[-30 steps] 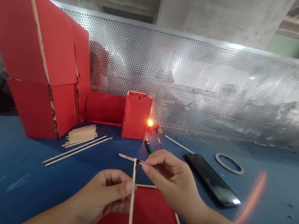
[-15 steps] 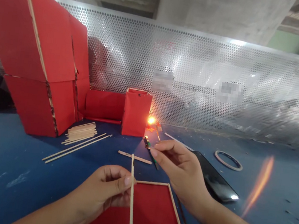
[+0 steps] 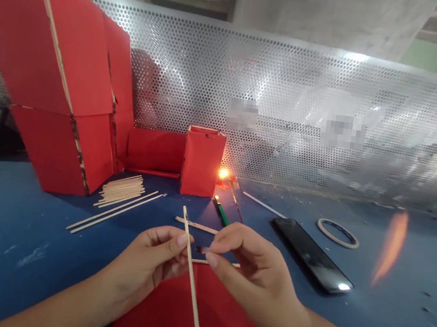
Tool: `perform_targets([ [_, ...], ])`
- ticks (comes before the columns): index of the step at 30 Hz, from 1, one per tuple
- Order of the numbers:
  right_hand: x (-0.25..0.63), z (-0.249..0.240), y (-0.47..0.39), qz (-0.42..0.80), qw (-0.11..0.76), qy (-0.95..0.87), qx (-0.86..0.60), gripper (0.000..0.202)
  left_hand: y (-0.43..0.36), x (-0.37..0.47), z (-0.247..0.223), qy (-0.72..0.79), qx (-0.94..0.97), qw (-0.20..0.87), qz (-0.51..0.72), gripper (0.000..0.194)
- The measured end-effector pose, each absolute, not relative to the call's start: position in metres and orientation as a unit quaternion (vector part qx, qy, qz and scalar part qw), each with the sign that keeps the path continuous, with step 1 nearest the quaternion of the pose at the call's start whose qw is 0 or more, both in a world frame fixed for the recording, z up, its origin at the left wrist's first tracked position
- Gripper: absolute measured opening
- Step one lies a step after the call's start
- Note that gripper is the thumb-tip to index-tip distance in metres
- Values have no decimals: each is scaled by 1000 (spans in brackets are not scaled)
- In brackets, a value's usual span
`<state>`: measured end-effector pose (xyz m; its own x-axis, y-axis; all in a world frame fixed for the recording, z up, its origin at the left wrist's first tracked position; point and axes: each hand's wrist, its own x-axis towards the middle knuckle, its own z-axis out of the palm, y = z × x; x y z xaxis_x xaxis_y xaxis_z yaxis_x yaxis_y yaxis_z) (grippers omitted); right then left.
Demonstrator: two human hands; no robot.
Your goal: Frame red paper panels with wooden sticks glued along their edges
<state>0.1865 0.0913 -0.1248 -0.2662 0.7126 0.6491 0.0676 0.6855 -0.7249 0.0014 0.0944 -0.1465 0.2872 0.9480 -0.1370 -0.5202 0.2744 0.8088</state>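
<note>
My left hand (image 3: 162, 255) pinches a thin wooden stick (image 3: 193, 289) between thumb and fingers; the stick stands slanted, its upper end darkened. Close to its right side, my right hand (image 3: 253, 281) holds a small dark flat piece (image 3: 202, 250) between thumb and forefinger. The piece is too blurred to name and appears just apart from the stick. Beneath both hands lies a red sheet (image 3: 219, 306), with thin wooden strips along its far edge and near right corner. Beyond my right hand, a green craft knife (image 3: 221, 211) and a flat wooden stick (image 3: 199, 226) rest on the table.
A small flame (image 3: 223, 173) burns beside a red box (image 3: 202, 161). A tall red structure (image 3: 81, 75) and a bundle of wooden sticks (image 3: 121, 189) are at left. A black phone (image 3: 311, 256) and a tape roll (image 3: 337, 234) lie at right. Perforated metal panel (image 3: 198, 75) stands behind.
My right hand has come down and nearer, away from the craft knife, bringing the dark piece beside the stick. My left hand has tilted the stick's top leftward. The view has shifted slightly.
</note>
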Motion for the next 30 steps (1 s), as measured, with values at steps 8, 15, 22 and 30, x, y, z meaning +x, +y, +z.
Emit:
perform_targets([
  [8,186,-130,91,295,533,-752,-253,14,99,-3,-144,323,323,721,521,33],
  [15,185,-128,89,282,525,-759,-262,13,100,-4,-143,319,343,721,511,30],
  [22,184,-129,91,274,523,-760,-270,13,96,-3,-146,316,362,720,501,29],
  [30,184,-128,90,261,519,-766,-275,13,97,-2,-146,317,368,717,501,30],
])
